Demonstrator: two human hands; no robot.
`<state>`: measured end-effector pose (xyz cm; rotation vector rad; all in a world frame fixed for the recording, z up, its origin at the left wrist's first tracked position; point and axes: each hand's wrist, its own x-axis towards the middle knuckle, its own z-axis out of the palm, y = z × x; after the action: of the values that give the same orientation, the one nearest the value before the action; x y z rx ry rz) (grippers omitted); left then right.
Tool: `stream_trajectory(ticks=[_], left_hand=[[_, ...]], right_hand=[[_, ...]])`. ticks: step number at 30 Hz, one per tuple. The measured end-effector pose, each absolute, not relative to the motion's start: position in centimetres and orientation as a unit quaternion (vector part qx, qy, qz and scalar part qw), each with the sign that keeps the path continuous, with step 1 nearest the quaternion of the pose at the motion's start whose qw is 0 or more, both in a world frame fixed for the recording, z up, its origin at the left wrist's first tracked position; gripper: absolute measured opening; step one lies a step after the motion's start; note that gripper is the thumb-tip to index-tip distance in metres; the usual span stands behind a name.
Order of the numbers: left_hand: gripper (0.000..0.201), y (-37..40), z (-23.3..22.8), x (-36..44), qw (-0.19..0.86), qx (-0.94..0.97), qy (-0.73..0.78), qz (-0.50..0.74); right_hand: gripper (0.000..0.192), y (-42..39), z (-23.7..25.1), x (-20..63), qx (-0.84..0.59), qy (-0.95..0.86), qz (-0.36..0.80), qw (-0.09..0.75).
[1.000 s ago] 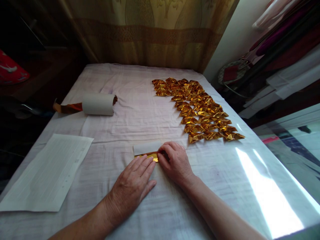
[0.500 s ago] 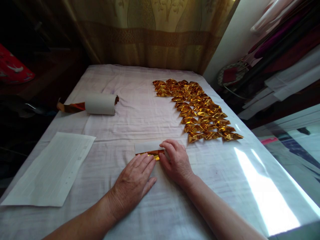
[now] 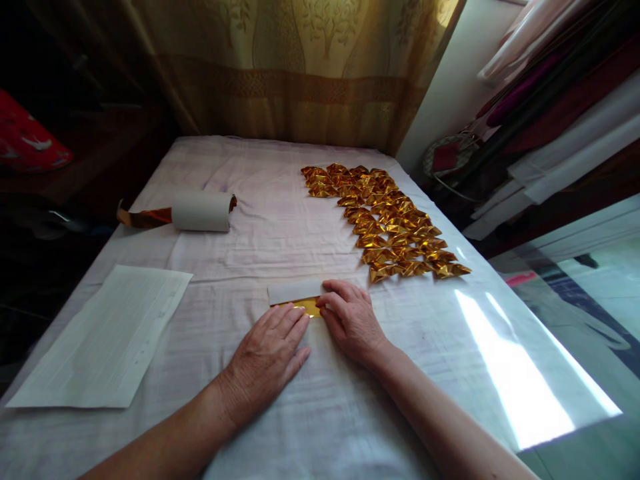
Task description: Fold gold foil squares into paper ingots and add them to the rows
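A sheet of gold foil paper [image 3: 310, 307] with a white back lies partly folded on the cloth, its white strip [image 3: 294, 291] along the far side. My left hand [image 3: 267, 347] rests flat on the near gold part, fingers stretched out and thumb apart. At the right end, the bent fingers of my right hand [image 3: 353, 321] close on the paper and hide that end. Beyond my right hand are several folded gold foil ingots [image 3: 397, 223] in close rows.
A foil-paper roll [image 3: 200, 212], white side out, lies at the back left with a gold tail. Nearer on the left is a printed white sheet [image 3: 103, 337]. A patterned curtain [image 3: 320, 87] hangs behind the cloth-covered table [image 3: 270, 173]; clothes [image 3: 575, 147] hang at the right.
The near gold flap now lies flatter and shows brighter between my hands. Both hands have stayed almost in place; the whole view has shifted slightly.
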<state>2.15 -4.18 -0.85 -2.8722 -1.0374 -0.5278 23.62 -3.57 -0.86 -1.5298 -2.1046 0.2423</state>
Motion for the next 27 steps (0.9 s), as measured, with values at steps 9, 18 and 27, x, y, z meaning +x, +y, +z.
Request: stream_trajectory(ticks=[9,18,27], left_hand=[[0.036,-3.9,-0.1,2.7,0.006,-0.929,-0.325,-0.180],[0.044,-4.2,-0.8,1.3,0.039,-0.927,-0.317,-0.195],[0.044,-4.8,-0.8,-2.7,0.041,-0.926,-0.334,-0.173]], right_hand=[[0.039,-5.3,-0.5,23.4,-0.508,-0.828,0.005,0.238],[0.058,-6.2,-0.4,22.9,-0.523,-0.847,0.078,0.050],[0.061,-6.3,-0.2,23.0,-0.535,-0.841,0.083,0.027]])
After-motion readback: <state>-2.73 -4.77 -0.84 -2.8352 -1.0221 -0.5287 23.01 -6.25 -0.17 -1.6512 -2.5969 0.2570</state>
